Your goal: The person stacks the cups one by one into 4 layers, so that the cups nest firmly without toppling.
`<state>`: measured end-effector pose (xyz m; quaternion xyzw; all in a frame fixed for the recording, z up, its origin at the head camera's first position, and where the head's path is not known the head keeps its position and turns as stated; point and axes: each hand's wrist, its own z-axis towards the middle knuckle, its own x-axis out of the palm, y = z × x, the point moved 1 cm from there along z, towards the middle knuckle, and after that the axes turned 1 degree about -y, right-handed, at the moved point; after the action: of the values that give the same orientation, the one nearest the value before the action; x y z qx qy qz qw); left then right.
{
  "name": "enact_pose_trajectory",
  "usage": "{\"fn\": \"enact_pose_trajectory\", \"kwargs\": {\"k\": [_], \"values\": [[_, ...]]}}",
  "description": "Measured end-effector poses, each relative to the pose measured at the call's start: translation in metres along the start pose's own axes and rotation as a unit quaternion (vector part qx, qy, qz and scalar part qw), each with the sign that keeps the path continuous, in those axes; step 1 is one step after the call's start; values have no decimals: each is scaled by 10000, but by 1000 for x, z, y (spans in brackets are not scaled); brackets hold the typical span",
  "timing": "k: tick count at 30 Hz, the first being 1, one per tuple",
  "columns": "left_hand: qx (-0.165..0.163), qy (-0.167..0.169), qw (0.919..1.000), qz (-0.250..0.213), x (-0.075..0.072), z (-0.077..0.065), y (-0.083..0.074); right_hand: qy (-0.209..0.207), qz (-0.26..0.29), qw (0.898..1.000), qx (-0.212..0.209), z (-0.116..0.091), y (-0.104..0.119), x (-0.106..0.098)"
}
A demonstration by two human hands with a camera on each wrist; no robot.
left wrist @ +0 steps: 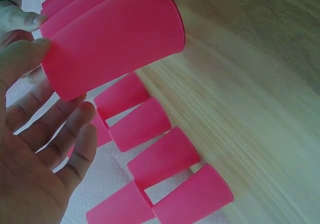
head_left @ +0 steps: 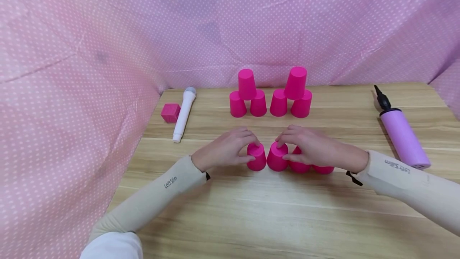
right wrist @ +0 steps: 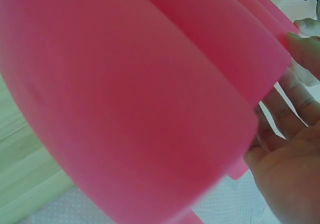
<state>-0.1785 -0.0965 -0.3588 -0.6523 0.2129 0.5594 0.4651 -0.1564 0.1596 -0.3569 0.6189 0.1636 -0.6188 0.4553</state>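
Several pink cups stand upside down in a front row on the wooden table. My left hand (head_left: 230, 148) pinches the leftmost cup (head_left: 256, 162) near its top, thumb on the near side and fingers on the far side. With thumb and fingers, my right hand (head_left: 313, 147) grips the second cup (head_left: 276, 163) beside it. Two more cups, a third (head_left: 300, 168) and a fourth (head_left: 324, 169), sit partly hidden under the right hand. In the left wrist view, the left thumb and fingers touch the nearest cup (left wrist: 115, 38).
Behind the row, pink cups form a left pyramid (head_left: 246, 85) and a right pyramid (head_left: 296, 84), each one cup on two. A pink cube (head_left: 170, 113) and a white microphone (head_left: 184, 115) lie left. At right lies a purple hand pump (head_left: 404, 137). Dotted pink cloth (head_left: 230, 23) hangs behind.
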Motion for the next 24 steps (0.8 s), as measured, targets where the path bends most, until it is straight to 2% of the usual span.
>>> {"fn": "enact_pose_trajectory", "kwargs": {"k": [4, 7, 12, 16, 18, 21, 24], "values": [[-39, -119, 9999, -31, -3, 0, 1, -153, 71, 9997, -174, 2, -1, -1], [89, -410, 9991, 71, -14, 3, 3, -375, 78, 9990, -243, 5, -3, -9], [487, -1234, 9908, 283, -49, 13, 10, -968, -25, 9939, -522, 17, -11, -38], [569, -1739, 9829, 211, -85, 25, 14, -1522, -213, 9855, -715, 35, -19, -70], [474, -1903, 9800, 344, -105, 33, 16, -1624, -283, 9849, -533, 44, -24, -86], [231, -2092, 9751, 694, -134, 47, 20, -1615, -365, 9862, 18, 59, -32, -105], [-253, -2176, 9708, 980, -156, 63, 27, -1409, -276, 9875, 656, 75, -44, -116]]}}
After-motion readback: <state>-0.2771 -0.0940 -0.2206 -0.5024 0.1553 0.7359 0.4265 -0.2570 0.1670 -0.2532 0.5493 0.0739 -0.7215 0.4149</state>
